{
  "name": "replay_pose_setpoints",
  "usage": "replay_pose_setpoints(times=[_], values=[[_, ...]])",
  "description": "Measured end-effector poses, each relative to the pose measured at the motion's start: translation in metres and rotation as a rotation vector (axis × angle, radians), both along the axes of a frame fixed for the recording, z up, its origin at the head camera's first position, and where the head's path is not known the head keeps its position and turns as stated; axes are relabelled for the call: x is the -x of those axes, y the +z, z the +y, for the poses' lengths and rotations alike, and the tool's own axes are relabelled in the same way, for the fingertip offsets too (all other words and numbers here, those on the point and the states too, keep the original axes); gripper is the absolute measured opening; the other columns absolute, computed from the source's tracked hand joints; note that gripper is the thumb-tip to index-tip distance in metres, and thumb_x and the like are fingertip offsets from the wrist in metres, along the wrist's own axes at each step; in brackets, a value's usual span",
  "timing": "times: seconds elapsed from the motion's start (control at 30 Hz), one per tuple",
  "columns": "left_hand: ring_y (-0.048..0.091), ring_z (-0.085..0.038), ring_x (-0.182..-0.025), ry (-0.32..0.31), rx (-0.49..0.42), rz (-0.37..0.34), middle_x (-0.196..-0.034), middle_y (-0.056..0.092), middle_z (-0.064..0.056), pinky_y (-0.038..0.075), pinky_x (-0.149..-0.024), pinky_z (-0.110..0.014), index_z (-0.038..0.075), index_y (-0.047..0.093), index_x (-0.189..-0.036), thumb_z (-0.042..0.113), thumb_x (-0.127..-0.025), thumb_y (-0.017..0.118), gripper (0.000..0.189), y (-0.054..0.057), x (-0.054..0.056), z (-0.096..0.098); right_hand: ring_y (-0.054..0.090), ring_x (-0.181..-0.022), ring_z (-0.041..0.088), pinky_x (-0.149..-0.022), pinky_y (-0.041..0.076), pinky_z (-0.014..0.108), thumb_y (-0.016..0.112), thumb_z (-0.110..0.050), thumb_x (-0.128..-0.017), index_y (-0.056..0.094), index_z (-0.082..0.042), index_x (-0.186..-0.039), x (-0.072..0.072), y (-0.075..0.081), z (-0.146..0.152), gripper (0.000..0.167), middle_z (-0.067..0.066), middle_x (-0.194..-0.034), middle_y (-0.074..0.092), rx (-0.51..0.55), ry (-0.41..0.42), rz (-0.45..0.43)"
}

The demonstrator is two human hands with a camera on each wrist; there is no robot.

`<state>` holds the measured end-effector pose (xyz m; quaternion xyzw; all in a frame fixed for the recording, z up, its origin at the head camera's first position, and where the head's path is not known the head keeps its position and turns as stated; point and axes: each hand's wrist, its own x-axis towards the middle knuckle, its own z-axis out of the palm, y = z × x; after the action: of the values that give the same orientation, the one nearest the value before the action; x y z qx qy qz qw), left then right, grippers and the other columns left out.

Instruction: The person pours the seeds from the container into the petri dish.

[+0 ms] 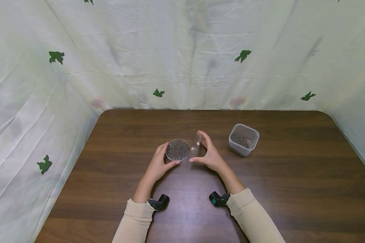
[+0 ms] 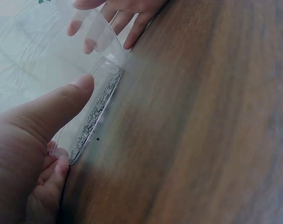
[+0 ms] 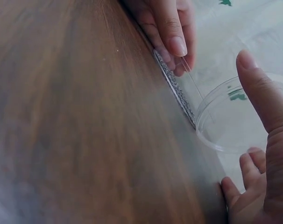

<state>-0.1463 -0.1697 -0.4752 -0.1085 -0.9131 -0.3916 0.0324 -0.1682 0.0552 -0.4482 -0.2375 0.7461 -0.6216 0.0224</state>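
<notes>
A clear round petri dish (image 1: 177,139) lies on the table, spread full of small dark-grey grains (image 1: 178,151). My left hand (image 1: 156,166) grips its left side, with the thumb at the near rim and the fingers round the far side. Between the thumb and fingers of my right hand (image 1: 212,156) is the clear round lid (image 1: 196,146). It stands steeply tilted at the dish's right edge, its lower rim close to the dish; whether they touch I cannot tell. The left wrist view shows the grains (image 2: 95,114) as a shallow layer behind the clear wall.
A translucent square plastic tub (image 1: 238,150) stands to the right, beyond my right hand, with more dark grains on its bottom. The brown wooden table (image 1: 292,175) has a pale curtain (image 1: 124,60) behind it. One dark speck (image 2: 98,139) lies near the dish.
</notes>
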Motion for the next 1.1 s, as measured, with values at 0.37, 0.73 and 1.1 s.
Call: replay_pose_setpoints(times=[0.37,0.73,1.1], values=[[0.035,-0.034,-0.121,-0.003,-0.001,0.016,-0.133,0.035,-0.024,0.029,-0.098,-0.046,-0.006,0.031,-0.136,0.03,-0.073,0.075,0.084,0.0001,-0.0004,0.0008,0.027,-0.126,0.037,-0.103,0.02,0.045,0.08,0.0,-0.063,0.013,-0.005,-0.142,0.003,0.0026,-0.0008,0.103,0.028,-0.14,0.022,-0.018,0.033,-0.058],[0.035,-0.034,-0.121,-0.002,0.0,0.011,-0.133,0.035,-0.023,0.029,-0.098,-0.046,-0.005,0.031,-0.136,0.03,-0.073,0.075,0.084,0.0006,0.0001,0.0014,0.033,-0.123,0.036,-0.101,0.023,0.049,0.08,-0.007,-0.065,0.011,-0.01,-0.143,0.0058,0.0048,-0.0014,0.105,0.027,-0.137,0.028,-0.092,0.038,-0.08],[0.034,-0.033,-0.122,-0.002,0.002,0.011,-0.133,0.035,-0.023,0.028,-0.099,-0.045,-0.005,0.031,-0.136,0.031,-0.074,0.074,0.084,0.0,0.0002,0.0007,0.041,-0.118,0.033,-0.101,0.022,0.049,0.081,-0.006,-0.064,0.014,-0.011,-0.144,0.0085,0.0045,-0.0076,0.104,0.024,-0.135,0.032,-0.082,0.029,-0.069]])
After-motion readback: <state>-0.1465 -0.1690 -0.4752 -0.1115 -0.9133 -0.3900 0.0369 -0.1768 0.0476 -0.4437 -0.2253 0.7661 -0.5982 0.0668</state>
